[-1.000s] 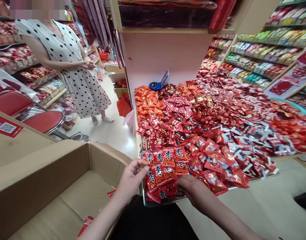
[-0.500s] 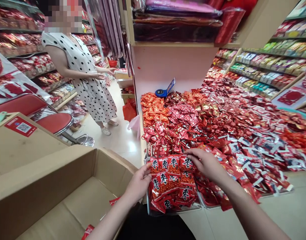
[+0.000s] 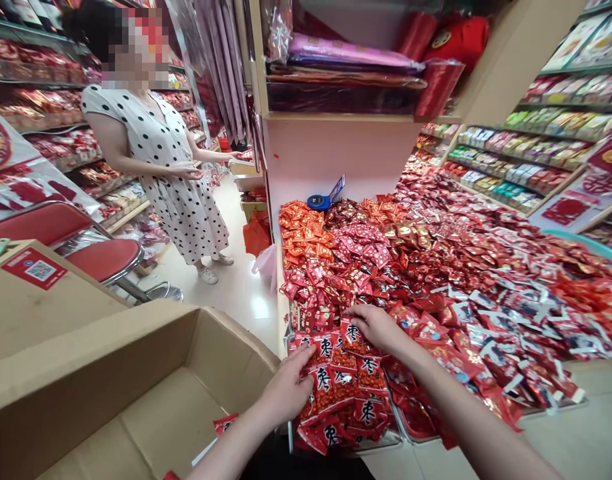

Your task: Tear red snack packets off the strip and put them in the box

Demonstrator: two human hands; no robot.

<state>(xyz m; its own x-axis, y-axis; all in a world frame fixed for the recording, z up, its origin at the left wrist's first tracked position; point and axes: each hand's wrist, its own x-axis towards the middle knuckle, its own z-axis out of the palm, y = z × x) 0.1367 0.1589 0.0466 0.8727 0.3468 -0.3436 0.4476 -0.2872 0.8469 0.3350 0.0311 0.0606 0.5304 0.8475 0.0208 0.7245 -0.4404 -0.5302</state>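
As the head view looks down on the shop display, right hand (image 3: 379, 327): comes in over the far right of the tray, its fingers bent and closed on the upper edge of the top packet (image 3: 355, 339), thumb just below the index finger.
Top packet: slightly tilted, overlapping the packets to its left; the hand covers its right side.
Left hand (image 3: 289, 390): fingers stretched forward, thumb spread well apart from them; nothing gripped, the fingertips resting on the packets at the tray's left side.
Red packets (image 3: 329, 400): marked with a large black character, laid face up in overlapping rows in the near left corner of the display.
Tray (image 3: 381, 448): a clear-sided holder around the red packets; its far edge is hidden.
Candy heap (image 3: 451, 233): many small red, orange and pink wrapped pieces, spreading behind and to the right of the tray.
Cardboard box (image 3: 111, 343): open at the left, under the left forearm, a loose red packet (image 3: 225, 424) showing beside that arm.
Blue device (image 3: 319, 201): at the heap's back edge, near the pink panel (image 3: 331, 153).
Co-worker (image 3: 151, 153): standing beyond the red chair (image 3: 99, 259), in a white dotted dress.
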